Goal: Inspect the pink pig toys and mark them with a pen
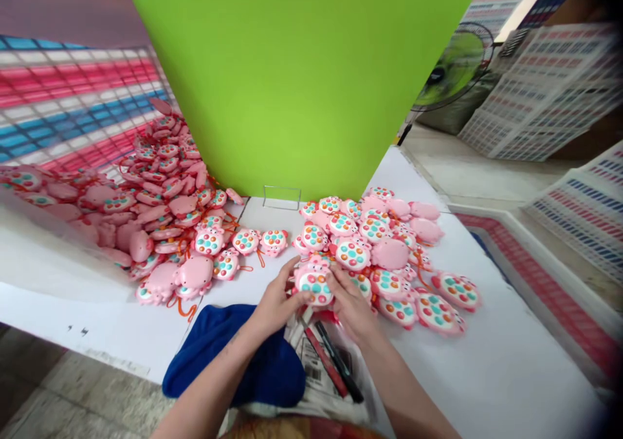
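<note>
A pink animal-shaped pop toy with teal, orange and red round buttons is held between both hands, its button side facing me. My left hand grips its left edge, thumb on the front. On the opposite edge, my right hand closes around it. Below the hands lie a red pen, a black pen and a printed label in a plastic bag. A dark blue cloth rests under my left forearm. More such toys are piled just beyond my right hand.
At the left, a large heap of the toys spills from a white-sided container. A tall green panel stands at the back with a wire stand before it. To the right are a fan and stacked crates.
</note>
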Available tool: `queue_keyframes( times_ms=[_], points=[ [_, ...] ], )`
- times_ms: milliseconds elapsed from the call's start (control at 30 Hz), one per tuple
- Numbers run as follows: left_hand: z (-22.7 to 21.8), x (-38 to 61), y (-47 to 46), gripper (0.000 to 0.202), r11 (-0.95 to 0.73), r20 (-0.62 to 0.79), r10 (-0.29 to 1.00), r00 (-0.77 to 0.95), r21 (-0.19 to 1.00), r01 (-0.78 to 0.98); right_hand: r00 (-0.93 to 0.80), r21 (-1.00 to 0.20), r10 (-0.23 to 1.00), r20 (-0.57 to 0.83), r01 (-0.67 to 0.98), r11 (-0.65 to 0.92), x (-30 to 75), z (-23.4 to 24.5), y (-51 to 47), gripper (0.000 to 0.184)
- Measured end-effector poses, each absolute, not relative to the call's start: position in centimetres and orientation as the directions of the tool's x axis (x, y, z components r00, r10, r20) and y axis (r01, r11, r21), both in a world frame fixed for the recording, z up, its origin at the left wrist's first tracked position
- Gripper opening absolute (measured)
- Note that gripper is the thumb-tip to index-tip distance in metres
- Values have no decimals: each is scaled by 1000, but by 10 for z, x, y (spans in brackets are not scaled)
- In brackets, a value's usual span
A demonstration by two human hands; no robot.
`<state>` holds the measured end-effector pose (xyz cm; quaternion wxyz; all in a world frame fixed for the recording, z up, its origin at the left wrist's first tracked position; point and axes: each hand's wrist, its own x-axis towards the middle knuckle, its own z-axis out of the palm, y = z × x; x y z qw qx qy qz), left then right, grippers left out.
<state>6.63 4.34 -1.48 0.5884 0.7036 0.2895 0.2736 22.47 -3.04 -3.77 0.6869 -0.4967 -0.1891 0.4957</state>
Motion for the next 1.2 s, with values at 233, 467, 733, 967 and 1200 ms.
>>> queue_keyframes(
  times_ms=[233,467,733,967,1200],
  points=[
    [-52,83,128,51,-597,296,791,535,565,569,534,-719,821,-203,-651,246,246,-6,-20,44],
    [-70,70,137,36,-538,248,810,532,675,505,323,-895,919,-226,-442,-64,212,-33,-32,38],
    [-28,54,57,57,59,-92,846,525,995,80,179,-865,964,198,495,86,190,-34,-34,73],
    [-17,45,27,68,112,-119,870,479,993,43,164,-910,974,155,407,76,195,-28,-39,49],
    [-14,41,23,59,203,-142,842,521,977,-61,358,-973,934,11,218,-73,204,-24,-47,49]
  ],
)
